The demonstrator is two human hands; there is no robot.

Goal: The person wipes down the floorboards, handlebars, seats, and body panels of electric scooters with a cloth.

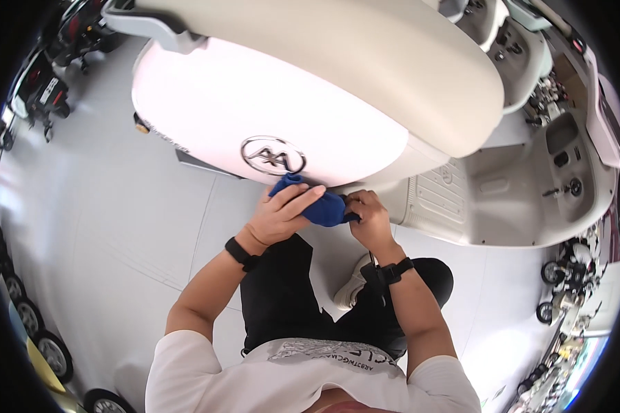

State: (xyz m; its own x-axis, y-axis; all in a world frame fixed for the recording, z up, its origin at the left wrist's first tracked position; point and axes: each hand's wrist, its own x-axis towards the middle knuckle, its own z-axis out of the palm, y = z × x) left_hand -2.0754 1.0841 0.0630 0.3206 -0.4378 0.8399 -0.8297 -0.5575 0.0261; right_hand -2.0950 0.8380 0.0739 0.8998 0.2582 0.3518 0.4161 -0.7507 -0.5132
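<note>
A blue cloth point(326, 210) is bunched up against the lower edge of a pale pink scooter side panel point(207, 103). My left hand point(284, 212) is closed over the cloth's left part, its fingers pressing it just below the round chrome emblem point(273, 155). At the cloth's right end my right hand point(369, 219) is closed, pinching a dark blue end of it. A small dark part shows by the right fingertips, too covered to name. Above the panel runs the scooter's long beige seat point(365, 62).
The scooter's beige footboard point(437, 199) and front leg shield point(565, 186) extend to the right. More scooters point(510, 48) stand at the upper right, others point(45, 89) at the upper left. Wheels point(52, 354) line the lower left. My shoe point(351, 286) rests on the grey floor point(151, 227).
</note>
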